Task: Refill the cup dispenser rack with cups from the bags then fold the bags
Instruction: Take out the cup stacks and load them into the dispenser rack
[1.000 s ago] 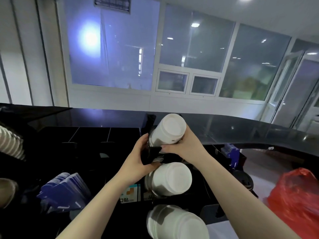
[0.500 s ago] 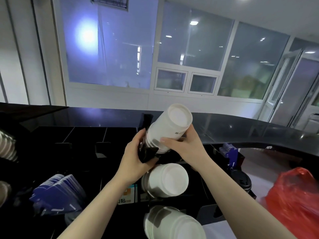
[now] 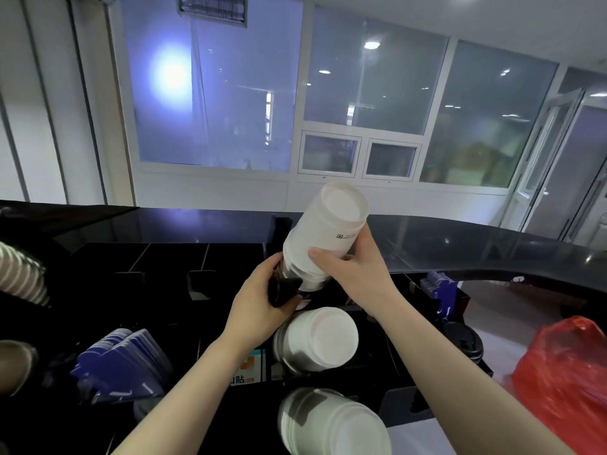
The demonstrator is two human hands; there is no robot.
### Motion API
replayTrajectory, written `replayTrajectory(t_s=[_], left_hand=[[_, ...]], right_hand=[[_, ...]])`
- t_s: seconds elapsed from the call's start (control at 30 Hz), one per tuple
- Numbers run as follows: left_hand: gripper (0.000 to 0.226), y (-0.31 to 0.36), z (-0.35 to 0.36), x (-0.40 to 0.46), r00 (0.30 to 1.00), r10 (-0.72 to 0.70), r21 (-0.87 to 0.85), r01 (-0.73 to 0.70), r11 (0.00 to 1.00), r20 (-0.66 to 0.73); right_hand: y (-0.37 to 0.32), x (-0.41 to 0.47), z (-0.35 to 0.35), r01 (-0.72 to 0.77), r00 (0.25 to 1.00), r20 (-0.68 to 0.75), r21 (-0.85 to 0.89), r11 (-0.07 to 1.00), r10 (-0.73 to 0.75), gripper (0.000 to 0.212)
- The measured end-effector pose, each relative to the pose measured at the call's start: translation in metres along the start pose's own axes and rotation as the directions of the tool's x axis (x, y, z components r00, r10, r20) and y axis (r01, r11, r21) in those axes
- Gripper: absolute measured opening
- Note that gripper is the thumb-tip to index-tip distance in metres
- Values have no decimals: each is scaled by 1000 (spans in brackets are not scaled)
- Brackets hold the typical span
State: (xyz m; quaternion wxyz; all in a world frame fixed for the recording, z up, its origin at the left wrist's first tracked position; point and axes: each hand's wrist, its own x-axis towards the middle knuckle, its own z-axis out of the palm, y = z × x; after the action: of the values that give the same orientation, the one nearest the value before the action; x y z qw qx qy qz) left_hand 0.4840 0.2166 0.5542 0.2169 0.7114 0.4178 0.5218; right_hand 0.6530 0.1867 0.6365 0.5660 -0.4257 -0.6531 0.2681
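A wall of large frosted windows (image 3: 371, 93) fills the far side of the room, ceiling lights reflected in the glass, with two small panes set low in the middle and a glazed door frame at the right. A vent grille (image 3: 213, 9) sits high on the wall at the upper left. Below runs a glossy black desk (image 3: 460, 244), its far edge curving across the view. Against its near side stands the black cup dispenser rack (image 3: 170, 261), divided into dark compartments. At the near right corner lies a red plastic bag (image 3: 565, 379). Dark blue sleeves (image 3: 121, 362) fan out in a near-left compartment.

A stack of white paper cups (image 3: 323, 234) tilts up out of the rack's upper middle slot, bases toward the camera. The right hand (image 3: 354, 274) wraps it from the right, thumb across the front. The left hand (image 3: 259, 307) grips the slot's black rim piece at the stack's lower end. Two more white cup stacks (image 3: 317, 339) fill the slots nearer the camera.
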Motion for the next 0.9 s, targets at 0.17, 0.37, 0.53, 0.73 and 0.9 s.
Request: replayTrajectory(t_s=[0.17,0.37,0.53,0.73,0.9], left_hand=[[77,5,2,-2,998,42,-42,-40,998,41],[70,2,-6,-8,998,-5,37,3,999,57],[65,17,-11,-22,999,-23,9,23,1000,24],[65,35,-22,-43,1000,-19,-41,18,999,-16],[64,60,-40,-71,1000,-25,-128,24,991,-4]], right_hand=[[-1,-4,-1,-3,1000,-5,2,1000,3,60],[-15,-19,-15,26,995,-97,194,981,-7,65],[-32,-39,-31,84,989,-139,238,968,-52,56],[-48,-67,-34,105,985,-159,262,959,-65,64],[-55,-94,-29,130,988,-121,303,944,-98,42]])
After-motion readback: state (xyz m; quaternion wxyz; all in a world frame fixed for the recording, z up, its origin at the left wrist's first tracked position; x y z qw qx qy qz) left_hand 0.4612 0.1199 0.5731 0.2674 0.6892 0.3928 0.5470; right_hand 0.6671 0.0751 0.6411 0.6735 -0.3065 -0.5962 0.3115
